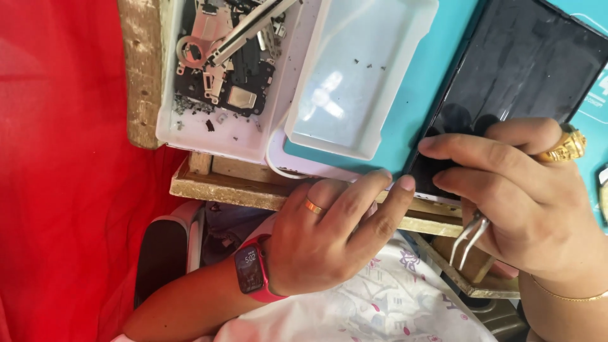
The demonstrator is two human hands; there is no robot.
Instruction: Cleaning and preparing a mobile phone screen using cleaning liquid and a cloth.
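A: Where is the phone [506, 69]?
B: On the blue mat [405, 95], at the bench edge. Left hand [329, 234] steadies its corner, fingers loosely curled, holding nothing.
A: Right hand [519, 196]?
B: Closed around tweezers [468, 237]. Keep them low, I'd say.

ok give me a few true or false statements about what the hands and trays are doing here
1. The right hand holds metal tweezers. True.
2. The left hand wears a blue watch. False: the smartwatch on that wrist is red.
3. Both hands touch the dark phone. True: fingertips of both rest at its lower corner.
4. The left white tray holds only screws. False: it holds a circuit board and metal phone parts.
5. The phone lies on a red mat. False: the mat under it is teal.
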